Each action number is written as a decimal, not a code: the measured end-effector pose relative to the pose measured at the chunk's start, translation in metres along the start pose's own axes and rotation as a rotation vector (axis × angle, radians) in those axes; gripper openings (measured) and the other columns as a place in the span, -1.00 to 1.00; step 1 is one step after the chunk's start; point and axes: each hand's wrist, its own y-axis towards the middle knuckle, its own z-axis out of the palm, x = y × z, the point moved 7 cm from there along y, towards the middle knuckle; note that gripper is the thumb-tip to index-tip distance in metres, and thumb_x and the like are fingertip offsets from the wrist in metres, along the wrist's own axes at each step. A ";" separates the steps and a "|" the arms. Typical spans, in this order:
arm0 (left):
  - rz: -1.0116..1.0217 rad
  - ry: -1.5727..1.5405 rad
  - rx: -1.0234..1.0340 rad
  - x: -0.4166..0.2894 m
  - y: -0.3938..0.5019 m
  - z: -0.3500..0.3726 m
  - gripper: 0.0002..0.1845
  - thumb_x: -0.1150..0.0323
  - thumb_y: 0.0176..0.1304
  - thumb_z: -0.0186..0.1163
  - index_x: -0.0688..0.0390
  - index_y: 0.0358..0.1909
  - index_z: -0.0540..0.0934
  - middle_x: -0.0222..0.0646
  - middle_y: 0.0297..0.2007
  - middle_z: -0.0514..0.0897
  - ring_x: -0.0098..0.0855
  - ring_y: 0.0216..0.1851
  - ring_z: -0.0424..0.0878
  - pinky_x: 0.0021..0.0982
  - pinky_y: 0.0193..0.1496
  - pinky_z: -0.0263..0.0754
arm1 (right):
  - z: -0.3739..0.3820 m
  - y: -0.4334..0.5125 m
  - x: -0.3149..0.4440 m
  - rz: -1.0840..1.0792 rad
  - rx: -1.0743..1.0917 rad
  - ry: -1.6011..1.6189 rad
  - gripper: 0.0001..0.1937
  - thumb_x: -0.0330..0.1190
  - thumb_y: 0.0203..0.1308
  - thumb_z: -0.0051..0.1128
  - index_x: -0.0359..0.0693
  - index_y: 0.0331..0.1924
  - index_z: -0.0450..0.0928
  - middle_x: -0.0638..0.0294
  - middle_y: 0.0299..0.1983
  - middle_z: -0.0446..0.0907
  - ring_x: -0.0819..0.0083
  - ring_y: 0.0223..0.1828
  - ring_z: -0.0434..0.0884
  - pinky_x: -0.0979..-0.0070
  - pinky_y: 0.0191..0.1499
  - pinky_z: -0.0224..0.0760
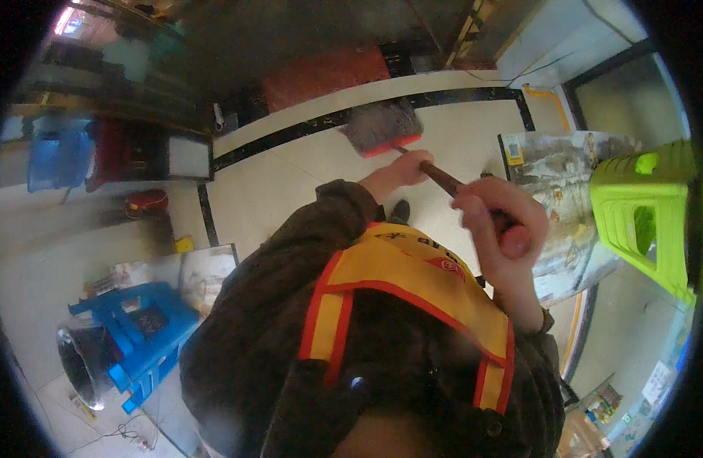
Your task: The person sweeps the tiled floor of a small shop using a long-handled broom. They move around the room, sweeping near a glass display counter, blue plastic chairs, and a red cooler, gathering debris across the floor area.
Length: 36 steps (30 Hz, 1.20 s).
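Observation:
A broom runs from the floor up toward me. Its grey bristle head [383, 126] with a red base rests on the pale tiled floor [283, 177], over a black border strip. Low on the brown broom handle [440, 178], my left hand [407, 167] is wrapped around the shaft. My right hand [503, 220] grips the upper end, and the handle's reddish tip pokes out of the fist. I wear a yellow apron [409, 269] with red trim over a dark jacket. One dark shoe [401, 210] shows below my arms.
A lime-green plastic stool [643, 200] stands on a marble-patterned tabletop [563, 172] at right. On the left are a blue plastic stool [151, 326], a black bin [82, 366] and a second table [208, 272]. Loose cables [125, 432] lie at lower left. A red mat [328, 77] lies ahead.

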 end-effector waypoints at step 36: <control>-0.181 0.219 -0.196 -0.126 -0.389 0.335 -0.76 0.28 0.13 0.41 0.02 -0.15 0.69 -0.28 -0.12 0.71 -0.11 -0.02 0.68 -0.11 0.03 0.59 | -0.097 -0.544 0.001 -0.231 0.417 0.120 -0.87 -0.66 -0.02 0.16 -0.29 -0.36 0.55 0.08 -0.38 0.60 0.11 -0.34 0.63 0.32 -0.21 0.50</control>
